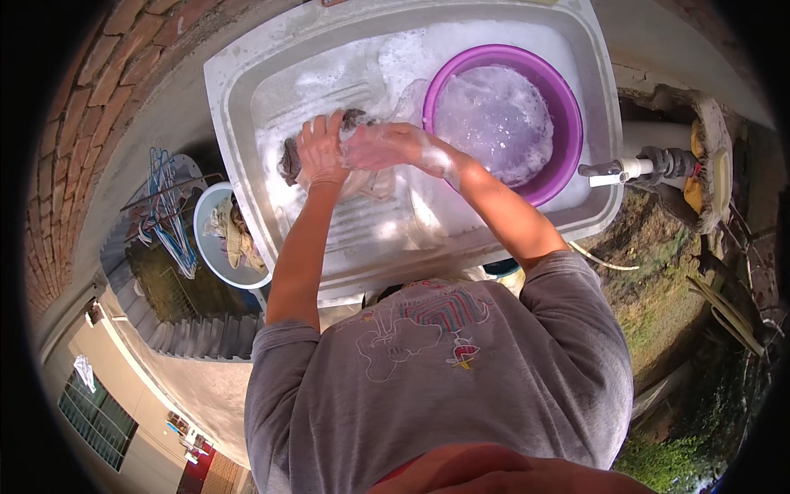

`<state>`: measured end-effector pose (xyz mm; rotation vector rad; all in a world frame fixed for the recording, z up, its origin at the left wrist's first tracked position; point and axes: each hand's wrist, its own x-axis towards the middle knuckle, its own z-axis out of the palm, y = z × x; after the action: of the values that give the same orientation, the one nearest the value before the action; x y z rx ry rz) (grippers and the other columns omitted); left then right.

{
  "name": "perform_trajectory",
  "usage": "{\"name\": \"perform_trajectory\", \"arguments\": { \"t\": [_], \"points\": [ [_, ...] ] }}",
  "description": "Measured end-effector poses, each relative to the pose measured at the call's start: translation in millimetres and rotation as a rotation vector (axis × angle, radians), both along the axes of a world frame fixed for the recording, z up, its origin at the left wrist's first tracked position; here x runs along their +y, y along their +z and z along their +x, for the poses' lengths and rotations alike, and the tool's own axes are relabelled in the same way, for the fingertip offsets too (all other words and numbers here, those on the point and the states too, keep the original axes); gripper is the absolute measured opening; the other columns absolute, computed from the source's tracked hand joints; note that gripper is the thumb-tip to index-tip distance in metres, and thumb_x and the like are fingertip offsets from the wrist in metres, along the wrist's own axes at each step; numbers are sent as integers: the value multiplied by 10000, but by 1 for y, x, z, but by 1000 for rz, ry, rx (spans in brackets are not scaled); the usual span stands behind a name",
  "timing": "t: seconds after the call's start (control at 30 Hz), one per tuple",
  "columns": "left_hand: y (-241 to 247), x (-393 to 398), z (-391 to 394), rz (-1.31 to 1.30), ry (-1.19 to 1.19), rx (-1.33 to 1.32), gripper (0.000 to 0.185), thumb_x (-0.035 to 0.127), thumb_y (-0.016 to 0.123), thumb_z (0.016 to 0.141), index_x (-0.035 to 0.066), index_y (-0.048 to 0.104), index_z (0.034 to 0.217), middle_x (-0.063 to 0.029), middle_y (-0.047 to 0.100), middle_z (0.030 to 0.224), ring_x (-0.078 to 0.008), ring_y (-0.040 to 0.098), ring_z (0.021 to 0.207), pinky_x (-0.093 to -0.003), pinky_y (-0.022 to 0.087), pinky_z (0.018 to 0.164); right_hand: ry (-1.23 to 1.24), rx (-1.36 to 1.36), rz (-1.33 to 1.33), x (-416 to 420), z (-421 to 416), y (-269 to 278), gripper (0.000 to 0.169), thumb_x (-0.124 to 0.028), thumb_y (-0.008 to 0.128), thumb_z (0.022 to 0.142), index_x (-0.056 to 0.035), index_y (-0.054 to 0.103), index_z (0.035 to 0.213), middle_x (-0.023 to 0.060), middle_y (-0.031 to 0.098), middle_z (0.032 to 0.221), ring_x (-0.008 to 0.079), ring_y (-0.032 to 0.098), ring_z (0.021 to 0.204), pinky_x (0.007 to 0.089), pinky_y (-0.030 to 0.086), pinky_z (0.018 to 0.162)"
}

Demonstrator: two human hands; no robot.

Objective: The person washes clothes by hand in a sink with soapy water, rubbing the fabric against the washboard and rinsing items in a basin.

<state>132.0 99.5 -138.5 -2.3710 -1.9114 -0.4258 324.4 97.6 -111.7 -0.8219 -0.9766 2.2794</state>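
My left hand presses down on a wet, soapy cloth, its fingers curled over a dark bunched part at the left. Close against it, my right hand is closed over the same cloth, blurred, with suds on the wrist. Much of the cloth is hidden under both hands. Beneath it lie the ridges of a washboard moulded into a pale laundry sink. A purple plastic basin of foamy water stands in the sink to the right of my hands.
A tap with a white lever juts over the sink's right rim. At the left, a pale blue bucket holds clothes, beside blue and white hangers. Foam covers parts of the sink floor. A brick wall rises at far left.
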Motion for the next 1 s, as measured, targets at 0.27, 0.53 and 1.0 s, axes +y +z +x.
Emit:
{"name": "perform_trajectory", "arguments": {
  "t": [0.27,0.53,1.0],
  "points": [
    [8,0,8,143,-98,-55,293,387,698,786,204,722,1014,-32,615,882,-241,587,844,-392,482,733,-711,-997,1035,-94,100,84,286,47,585,802,-68,649,1055,109,611,1001,268,626,853,325,517,749],
    [4,0,7,148,-118,-76,325,370,697,786,193,703,1058,-34,622,878,-254,590,846,-388,483,734,-721,-1495,1203,-154,198,122,168,-18,672,810,-48,632,970,96,626,1013,294,617,845,359,502,767],
    [6,-2,7,137,-100,-58,312,331,675,821,166,696,1084,-56,653,937,-262,607,890,-392,481,776,-589,-1320,709,-186,207,69,52,-90,646,847,-54,642,883,91,624,862,238,619,785,340,497,715]
  ]
}}
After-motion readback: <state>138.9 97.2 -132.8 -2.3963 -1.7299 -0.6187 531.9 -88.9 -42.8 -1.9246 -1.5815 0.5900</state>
